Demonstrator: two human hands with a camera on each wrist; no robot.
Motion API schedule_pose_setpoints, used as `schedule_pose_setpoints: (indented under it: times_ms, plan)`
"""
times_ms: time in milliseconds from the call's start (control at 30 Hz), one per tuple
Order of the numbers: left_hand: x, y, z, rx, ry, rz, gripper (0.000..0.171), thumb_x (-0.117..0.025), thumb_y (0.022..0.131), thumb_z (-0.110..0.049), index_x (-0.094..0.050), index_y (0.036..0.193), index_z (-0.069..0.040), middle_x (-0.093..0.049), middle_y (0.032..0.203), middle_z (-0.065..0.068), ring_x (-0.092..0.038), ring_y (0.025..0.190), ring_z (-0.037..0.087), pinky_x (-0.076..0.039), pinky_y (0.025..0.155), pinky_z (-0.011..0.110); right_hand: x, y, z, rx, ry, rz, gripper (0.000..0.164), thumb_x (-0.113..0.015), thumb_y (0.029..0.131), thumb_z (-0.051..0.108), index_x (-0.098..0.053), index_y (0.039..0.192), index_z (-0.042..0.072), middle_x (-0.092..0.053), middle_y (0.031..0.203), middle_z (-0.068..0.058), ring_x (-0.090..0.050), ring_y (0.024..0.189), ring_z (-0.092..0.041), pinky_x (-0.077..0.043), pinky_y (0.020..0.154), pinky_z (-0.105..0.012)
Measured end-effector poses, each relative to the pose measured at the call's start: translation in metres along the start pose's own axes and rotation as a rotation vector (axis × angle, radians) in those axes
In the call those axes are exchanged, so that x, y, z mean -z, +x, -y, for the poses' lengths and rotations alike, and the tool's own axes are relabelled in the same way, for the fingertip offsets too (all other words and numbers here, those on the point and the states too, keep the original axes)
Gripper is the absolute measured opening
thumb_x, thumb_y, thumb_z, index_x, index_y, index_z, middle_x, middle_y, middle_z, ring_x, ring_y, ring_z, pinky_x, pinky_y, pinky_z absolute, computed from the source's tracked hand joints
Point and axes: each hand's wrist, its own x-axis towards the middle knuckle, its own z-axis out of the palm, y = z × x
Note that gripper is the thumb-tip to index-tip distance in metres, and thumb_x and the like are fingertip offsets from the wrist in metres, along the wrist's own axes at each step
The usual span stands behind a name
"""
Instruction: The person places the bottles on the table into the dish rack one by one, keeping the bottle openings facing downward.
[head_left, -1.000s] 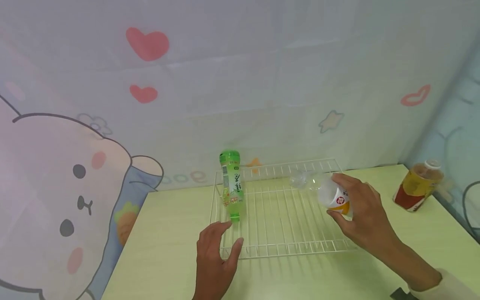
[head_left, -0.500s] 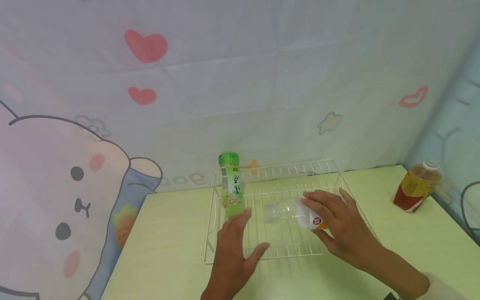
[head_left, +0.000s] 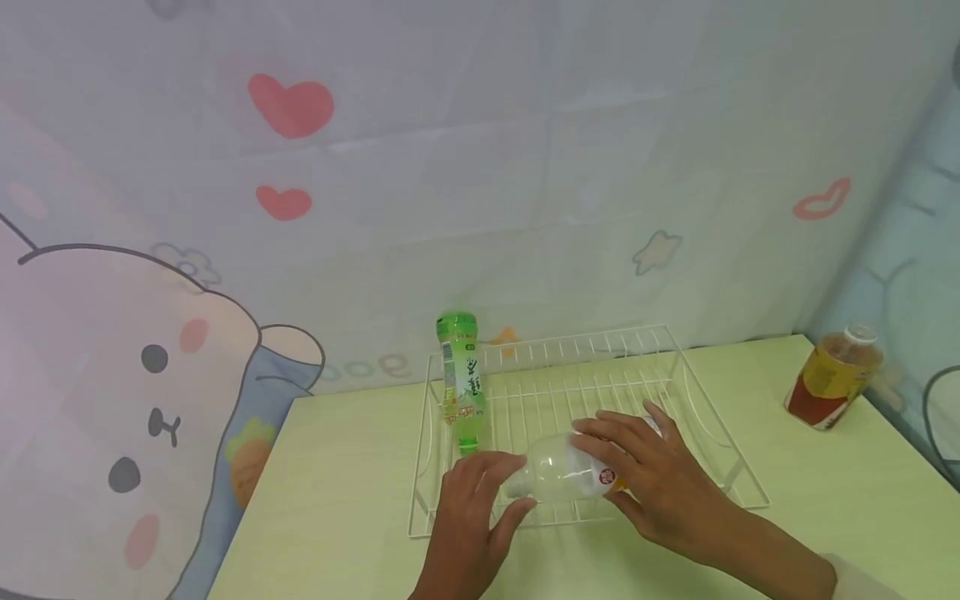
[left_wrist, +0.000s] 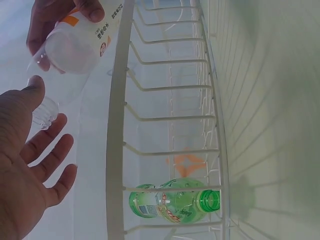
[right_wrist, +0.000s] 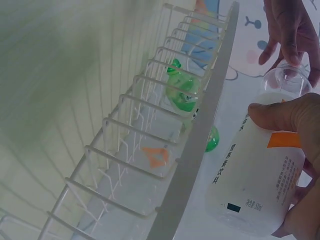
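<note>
My right hand [head_left: 663,487] grips a clear plastic bottle [head_left: 555,468] round its white label, which has orange patches. The bottle lies sideways above the front part of a white wire rack [head_left: 686,392], its neck pointing left. In the right wrist view, the thumb presses along the label [right_wrist: 250,165]. At the neck, my left hand [head_left: 472,517] has its thumb and fingers spread on either side; whether they touch it, I cannot tell. The left wrist view shows the bottle neck [left_wrist: 45,112] between that thumb and the fingertips.
A green-labelled bottle [head_left: 461,379] lies in the rack's left end, neck toward me. At the right, a yellow and red bottle [head_left: 834,377] with a white cap stands on the pale table [head_left: 322,483]. A printed curtain [head_left: 450,167] hangs behind.
My right hand has brought the clear bottle leftward and nearer to me over the rack. The left hand has shifted right, so its fingers now stand about the bottle's neck.
</note>
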Motion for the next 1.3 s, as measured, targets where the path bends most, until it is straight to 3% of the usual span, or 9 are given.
schedule_pose_setpoints:
  times_ms: [433,533,633,667,767,867,967,1167,1300]
  plan:
    - [0.004,-0.002,0.004,-0.041,0.022,-0.082,0.033,-0.058,0.101,-0.038,-0.062,0.122,-0.013,-0.062,0.116,0.0,-0.059,0.105,0.021,-0.044,0.082,0.04,0.006,0.001,-0.008,-0.067,-0.026,-0.015,0.09,-0.095,0.059,0.013,-0.053,0.139,0.014,-0.051,0.142,-0.005,-0.049,0.127,-0.026,-0.029,0.099,-0.072]
    - [0.006,-0.003,0.006,-0.032,0.039,-0.123,0.033,-0.057,0.102,-0.039,-0.063,0.121,-0.013,-0.062,0.116,0.0,-0.059,0.106,0.022,-0.043,0.082,0.041,0.008,-0.001,-0.014,-0.129,-0.039,-0.031,0.093,-0.095,0.059,0.021,-0.051,0.14,0.011,-0.049,0.143,-0.007,-0.048,0.127,-0.027,-0.029,0.1,-0.07]
    - [0.008,-0.003,0.009,-0.028,0.038,-0.17,0.033,-0.058,0.101,-0.037,-0.064,0.12,-0.012,-0.063,0.116,0.002,-0.059,0.107,0.024,-0.042,0.082,0.041,0.009,-0.004,-0.021,-0.204,0.007,-0.074,0.096,-0.088,0.068,0.053,-0.047,0.143,0.009,-0.047,0.145,-0.01,-0.047,0.128,-0.029,-0.035,0.096,-0.065]
    - [0.009,-0.003,0.01,-0.024,0.037,-0.179,0.032,-0.059,0.101,-0.037,-0.064,0.12,-0.011,-0.063,0.116,0.002,-0.059,0.107,0.024,-0.043,0.082,0.042,0.009,-0.005,-0.023,-0.236,0.036,-0.091,0.1,-0.088,0.067,0.056,-0.045,0.144,0.008,-0.046,0.146,-0.01,-0.046,0.129,-0.029,-0.037,0.096,-0.063]
    - [0.013,-0.002,0.011,-0.017,0.033,-0.204,0.032,-0.06,0.101,-0.035,-0.064,0.119,-0.009,-0.063,0.116,0.003,-0.06,0.106,0.025,-0.043,0.081,0.041,0.01,-0.008,-0.026,-0.361,0.16,-0.13,0.106,-0.089,0.067,0.054,-0.038,0.149,0.009,-0.042,0.148,-0.01,-0.043,0.131,-0.031,-0.04,0.096,-0.059]
    - [0.015,-0.001,0.012,-0.008,0.031,-0.216,0.032,-0.061,0.101,-0.034,-0.064,0.118,-0.009,-0.063,0.115,0.004,-0.06,0.106,0.025,-0.042,0.079,0.04,0.013,-0.01,-0.024,-0.529,0.3,-0.137,0.114,-0.097,0.062,0.024,-0.028,0.153,0.013,-0.038,0.15,-0.01,-0.043,0.133,-0.036,-0.039,0.1,-0.061]
    - [0.015,-0.001,0.012,-0.004,0.029,-0.222,0.032,-0.061,0.101,-0.034,-0.064,0.118,-0.008,-0.063,0.116,0.004,-0.06,0.106,0.026,-0.042,0.079,0.04,0.015,-0.01,-0.02,-0.707,0.458,-0.12,0.106,-0.089,0.076,0.022,-0.02,0.156,0.015,-0.037,0.151,-0.013,-0.045,0.133,-0.04,-0.04,0.1,-0.062]
    - [0.013,-0.002,0.012,-0.012,0.016,-0.241,0.032,-0.061,0.101,-0.033,-0.064,0.117,-0.006,-0.063,0.115,0.006,-0.06,0.105,0.026,-0.042,0.08,0.039,0.014,-0.003,-0.014,-1.055,0.943,-0.078,0.085,-0.067,0.097,0.026,-0.01,0.157,0.01,-0.035,0.151,-0.019,-0.052,0.129,-0.029,-0.052,0.092,-0.033]
    - [0.011,-0.002,0.013,-0.034,0.016,-0.277,0.032,-0.06,0.101,-0.033,-0.064,0.116,-0.005,-0.063,0.114,0.008,-0.06,0.104,0.027,-0.041,0.081,0.038,0.007,0.002,-0.008,-1.136,1.285,-0.052,0.067,-0.058,0.102,0.027,-0.019,0.152,0.005,-0.051,0.138,-0.013,-0.061,0.119,-0.022,-0.051,0.096,-0.038]
